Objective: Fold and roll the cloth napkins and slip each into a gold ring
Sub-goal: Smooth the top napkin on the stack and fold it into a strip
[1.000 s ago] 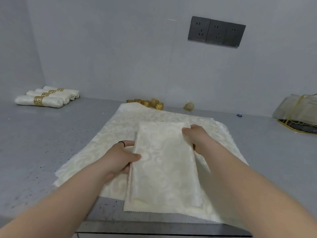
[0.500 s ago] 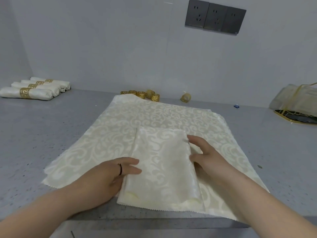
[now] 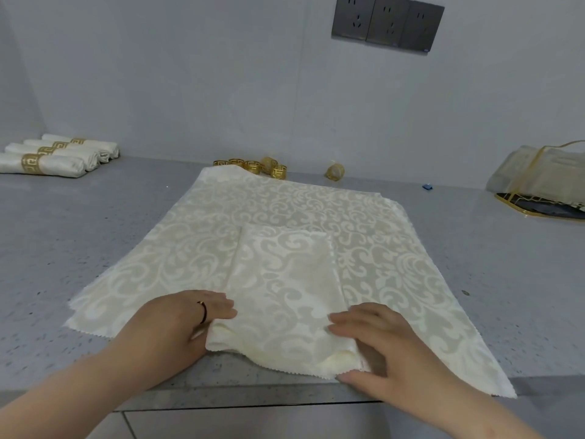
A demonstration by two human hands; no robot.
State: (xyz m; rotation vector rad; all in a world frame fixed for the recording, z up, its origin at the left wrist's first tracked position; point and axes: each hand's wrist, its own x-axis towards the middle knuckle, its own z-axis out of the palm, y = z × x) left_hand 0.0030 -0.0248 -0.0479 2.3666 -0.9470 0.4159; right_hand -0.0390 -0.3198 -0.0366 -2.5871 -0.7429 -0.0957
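Hands at the near end of the folded napkin, ready to roll.
Left hand and right hand have slid down from its sides, fingers flat on its near corners; the napkin lies on the stack. Loose rings sit beyond the stack; no container holds anything clearly.

A plain workroom: grey speckled counter, wall sockets.
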